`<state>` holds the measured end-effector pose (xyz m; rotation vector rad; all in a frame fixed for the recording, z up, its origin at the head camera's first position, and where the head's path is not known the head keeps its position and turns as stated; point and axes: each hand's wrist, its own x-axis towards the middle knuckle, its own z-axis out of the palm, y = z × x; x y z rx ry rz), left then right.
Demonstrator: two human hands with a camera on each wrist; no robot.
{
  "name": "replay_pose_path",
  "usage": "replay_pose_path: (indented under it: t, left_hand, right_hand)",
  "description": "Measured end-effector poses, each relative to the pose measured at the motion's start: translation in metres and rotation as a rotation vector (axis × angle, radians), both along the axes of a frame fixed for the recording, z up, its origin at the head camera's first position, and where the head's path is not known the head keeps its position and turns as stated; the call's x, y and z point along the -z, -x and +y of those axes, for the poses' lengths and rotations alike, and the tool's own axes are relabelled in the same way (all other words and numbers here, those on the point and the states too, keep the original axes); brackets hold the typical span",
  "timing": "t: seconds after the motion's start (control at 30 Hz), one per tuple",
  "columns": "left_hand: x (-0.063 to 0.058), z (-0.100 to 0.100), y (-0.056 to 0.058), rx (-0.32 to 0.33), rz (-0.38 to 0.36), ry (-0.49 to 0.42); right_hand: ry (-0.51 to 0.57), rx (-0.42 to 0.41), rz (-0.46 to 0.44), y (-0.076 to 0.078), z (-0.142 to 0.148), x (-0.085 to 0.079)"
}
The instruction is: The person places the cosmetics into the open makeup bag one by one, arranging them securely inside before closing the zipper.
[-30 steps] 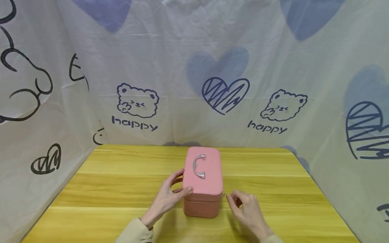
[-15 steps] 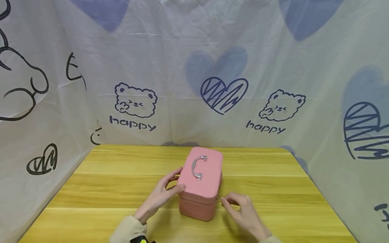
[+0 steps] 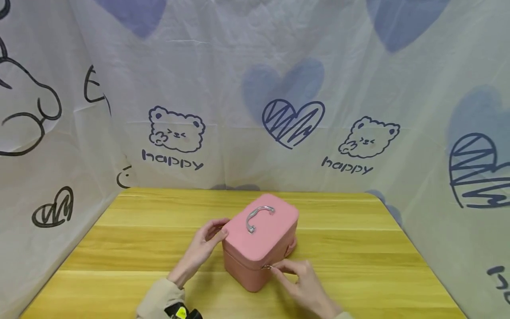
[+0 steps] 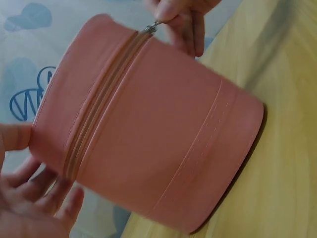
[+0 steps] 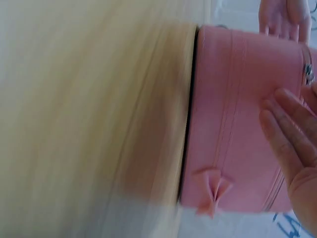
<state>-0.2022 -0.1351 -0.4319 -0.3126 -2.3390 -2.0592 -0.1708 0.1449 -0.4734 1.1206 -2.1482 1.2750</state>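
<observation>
A pink cosmetic case (image 3: 275,230) with a curved silver handle (image 3: 249,220) on its lid stands on the table, turned at an angle. My left hand (image 3: 199,246) holds the lid's left side, thumb on the top edge and fingers along the side. At the near right corner my right hand (image 3: 300,283) pinches the metal zipper pull (image 3: 267,266). The left wrist view shows the zipper slider (image 4: 149,29) at the end of a closed-looking zipper line below the lid. A pink bow (image 5: 214,191) sits low on the case's side in the right wrist view.
The case rests on a yellow wood-grain table (image 3: 159,230). Behind it hangs a pale curtain (image 3: 235,150) printed with hearts and bears, which also runs along both sides. A black and yellow wrist device (image 3: 181,311) shows at the left sleeve.
The case has turned, its near end swinging left and its right side coming into view. My right hand has moved left and slightly down with the zipper pull; the left hand has shifted left with the case.
</observation>
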Motion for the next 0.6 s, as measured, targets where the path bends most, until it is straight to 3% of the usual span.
replay_pose_path:
  t: [0.13,0.3,0.4,0.6]
  left_hand:
    - [-0.002,0.009,-0.005,-0.157,0.078,0.049]
    - [-0.001,0.022,-0.014,-0.347,0.217,0.225]
    - [-0.002,0.027,-0.021,-0.364,0.2,0.28]
    - [-0.008,0.031,-0.033,-0.3,0.085,0.278]
  right_hand:
    - [-0.021,0.028,0.022,-0.004,-0.009,-0.002]
    - [-0.042,0.063,0.009,-0.006,-0.016,-0.002]
    - [-0.049,0.072,0.025,-0.009,-0.021,-0.001]
    - [-0.071,0.123,0.086,-0.014,-0.032,-0.001]
